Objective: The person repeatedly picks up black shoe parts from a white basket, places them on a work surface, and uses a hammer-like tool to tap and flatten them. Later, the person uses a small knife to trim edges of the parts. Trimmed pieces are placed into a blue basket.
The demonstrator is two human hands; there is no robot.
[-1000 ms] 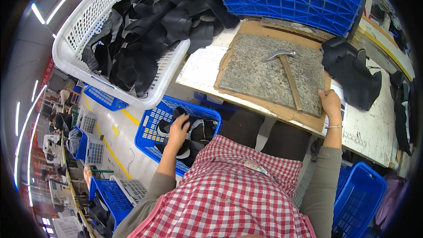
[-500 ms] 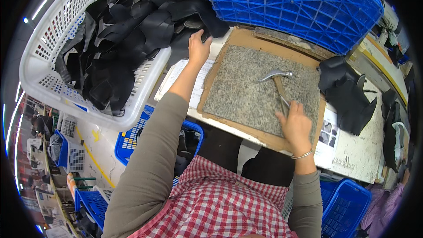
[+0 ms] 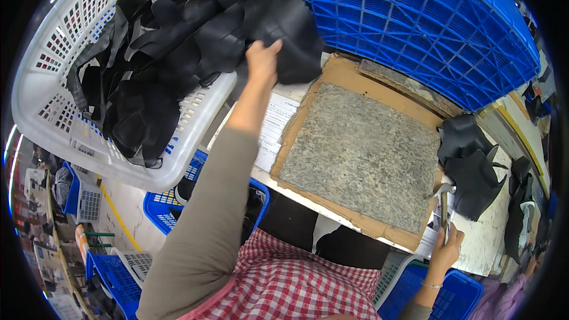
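My left hand (image 3: 262, 64) is at the right end of a white basket, its fingers closed on a black leather piece (image 3: 291, 38) that spreads out beyond it. The fingertips are partly hidden. More black leather pieces (image 3: 178, 47) are heaped in the white basket (image 3: 201, 130). My right hand (image 3: 446, 250) grips a claw hammer (image 3: 444, 206) by its handle, head up, beside the near right corner of a grey speckled stone slab (image 3: 361, 154). The slab lies on brown cardboard (image 3: 290, 136) on the white table.
A large blue crate (image 3: 415, 29) stands behind the slab. Black cut pieces (image 3: 474, 172) lie on the table at the right. Printed sheets (image 3: 275, 124) lie left of the slab. Blue baskets (image 3: 255, 201) stand below the table's edge.
My right hand has carried the hammer off the slab, right and nearer to me. The black leather piece at my left hand has shifted and now spreads over the basket's right end.
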